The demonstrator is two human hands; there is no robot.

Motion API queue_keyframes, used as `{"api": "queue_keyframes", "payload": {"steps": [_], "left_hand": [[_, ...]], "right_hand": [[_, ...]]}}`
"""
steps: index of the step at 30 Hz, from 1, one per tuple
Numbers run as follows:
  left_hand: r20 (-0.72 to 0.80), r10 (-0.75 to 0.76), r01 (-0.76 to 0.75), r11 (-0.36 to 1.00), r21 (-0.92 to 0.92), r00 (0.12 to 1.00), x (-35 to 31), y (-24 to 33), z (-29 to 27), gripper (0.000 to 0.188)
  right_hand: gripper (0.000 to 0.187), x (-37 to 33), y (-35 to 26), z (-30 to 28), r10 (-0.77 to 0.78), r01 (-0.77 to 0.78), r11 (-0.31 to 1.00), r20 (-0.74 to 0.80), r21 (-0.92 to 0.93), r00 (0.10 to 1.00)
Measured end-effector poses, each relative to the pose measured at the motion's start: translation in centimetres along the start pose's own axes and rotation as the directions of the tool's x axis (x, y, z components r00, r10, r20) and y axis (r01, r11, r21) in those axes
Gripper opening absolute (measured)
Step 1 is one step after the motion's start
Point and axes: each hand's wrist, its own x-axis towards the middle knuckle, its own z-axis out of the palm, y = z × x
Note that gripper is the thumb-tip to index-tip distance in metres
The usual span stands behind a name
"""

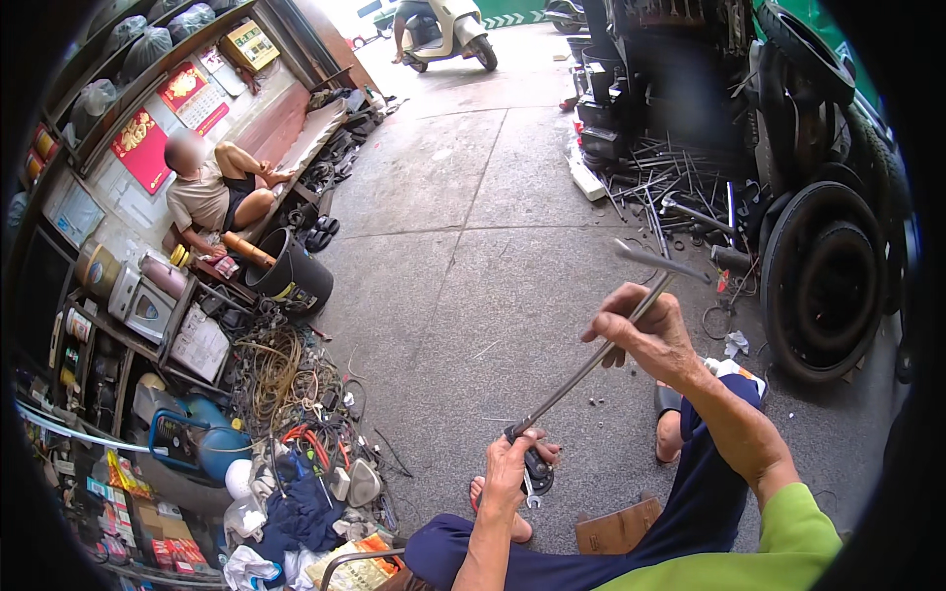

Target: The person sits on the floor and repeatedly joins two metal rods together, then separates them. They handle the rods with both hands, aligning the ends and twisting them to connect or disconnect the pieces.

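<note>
A long metal T-handle wrench (583, 376) slants up and right in front of me, its crossbar smeared by motion. My right hand (650, 333) is loosely curled round the upper shaft, below the crossbar. Lower down, my left hand (507, 473) closes round the wrench's bottom end and a dark round part (539, 471), which the fingers partly hide. What the wrench tip fits into cannot be made out. Just below that part shows the bright open end of a spanner (532, 500); whether it is held or lies on the floor is unclear.
A wooden block (619, 528) lies between my feet. Tyres (833, 281) stand at right, beside scattered metal tools (670, 187). At left are a black bin (293, 276), heaped cables (271, 369), a blue tank (212, 438) and a seated person (202, 197). A scooter (448, 34) is far ahead.
</note>
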Motion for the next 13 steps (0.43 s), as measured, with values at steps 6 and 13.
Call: {"api": "queue_keyframes", "payload": {"steps": [6, 13], "left_hand": [[-0.061, 0.015, -0.015, 1.0, -0.001, 0.998, -0.1, -0.2, -0.4, 0.023], [-0.145, 0.195, -0.169, 0.97, 0.173, 0.97, -0.2, 0.1, -0.4, 0.025]], "right_hand": [[0.022, 0.7, 0.4, -1.1, 0.031, -0.074, 0.987, 0.287, 0.14, 0.957], [0.022, 0.5, 1.5, -1.3, 0.015, -0.031, 0.994, 0.153, 0.105, 0.988]]}}
